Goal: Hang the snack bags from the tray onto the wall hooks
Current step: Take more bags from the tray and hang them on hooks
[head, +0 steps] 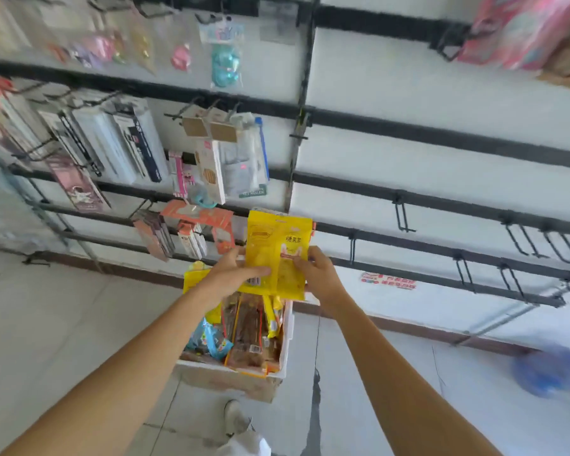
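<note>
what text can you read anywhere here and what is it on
Nothing reads with certainty.
yellow snack bag: dark Chinese characters, too blurred to read
green tag at the foot of a hanging pack: white capitals, perhaps ending "ULER", unsure
red wall sticker: characters too blurred to read

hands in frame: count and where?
2. Left hand grips the yellow snack packet at its lower left, thumb across the front. Right hand pinches its lower right edge. Both appear over the tray. None seem hidden.

Bright, even light; edges smeared by blur, wide-angle lines bowed
</note>
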Action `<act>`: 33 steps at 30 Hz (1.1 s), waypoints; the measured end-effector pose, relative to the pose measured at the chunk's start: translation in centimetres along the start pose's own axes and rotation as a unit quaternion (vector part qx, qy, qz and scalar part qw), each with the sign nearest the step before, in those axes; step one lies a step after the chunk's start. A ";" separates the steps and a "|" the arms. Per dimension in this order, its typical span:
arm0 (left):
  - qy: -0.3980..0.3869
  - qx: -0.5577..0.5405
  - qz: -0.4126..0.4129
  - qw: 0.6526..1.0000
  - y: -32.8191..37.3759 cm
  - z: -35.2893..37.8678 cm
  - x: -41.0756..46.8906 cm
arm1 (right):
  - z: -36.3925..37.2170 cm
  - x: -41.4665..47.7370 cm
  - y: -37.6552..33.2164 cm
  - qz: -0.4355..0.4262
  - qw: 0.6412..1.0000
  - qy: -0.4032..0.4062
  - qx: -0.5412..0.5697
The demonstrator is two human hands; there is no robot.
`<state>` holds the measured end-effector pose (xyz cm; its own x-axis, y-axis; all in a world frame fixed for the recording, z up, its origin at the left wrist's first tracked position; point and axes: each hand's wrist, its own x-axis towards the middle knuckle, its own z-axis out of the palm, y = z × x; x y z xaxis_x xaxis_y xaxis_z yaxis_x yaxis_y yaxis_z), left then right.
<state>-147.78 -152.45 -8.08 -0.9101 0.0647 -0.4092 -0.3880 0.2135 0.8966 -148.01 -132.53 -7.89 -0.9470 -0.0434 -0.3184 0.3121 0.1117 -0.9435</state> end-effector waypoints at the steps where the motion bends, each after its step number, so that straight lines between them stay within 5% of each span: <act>1: -0.001 0.001 0.011 1.000 1.6 0.9 -0.8 | -1.2 -1.0 -1.1 -0.011 1.000 0.009 0.001; 5: -0.005 0.017 0.068 0.998 7.1 4.3 -2.3 | -5.1 -4.7 -4.7 -0.063 0.995 0.077 0.013; 8: -0.017 0.028 0.125 0.992 11.3 7.1 -3.1 | -7.5 -6.1 -7.3 -0.114 0.967 0.199 -0.114; 12: -0.064 0.032 0.191 0.979 15.9 10.3 -3.5 | -9.8 -7.5 -10.6 -0.145 0.921 0.265 -0.246; 19: -0.156 0.081 0.336 0.926 21.2 13.1 -3.5 | -11.9 -9.5 -16.2 -0.162 0.954 0.247 0.047; 27: -0.240 0.158 0.405 0.868 22.7 16.1 -3.7 | -15.0 -10.7 -16.5 -0.191 0.908 0.371 -0.035; 33: -0.157 0.167 0.405 0.885 23.6 18.4 -2.7 | -19.6 -13.1 -13.1 -0.128 0.930 0.342 0.046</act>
<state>-151.77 -129.65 11.04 -0.7642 0.5852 0.2712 0.4856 0.2452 0.8391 -141.23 -114.01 10.46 -0.8088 0.5878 0.0202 0.0455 0.0967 -0.9943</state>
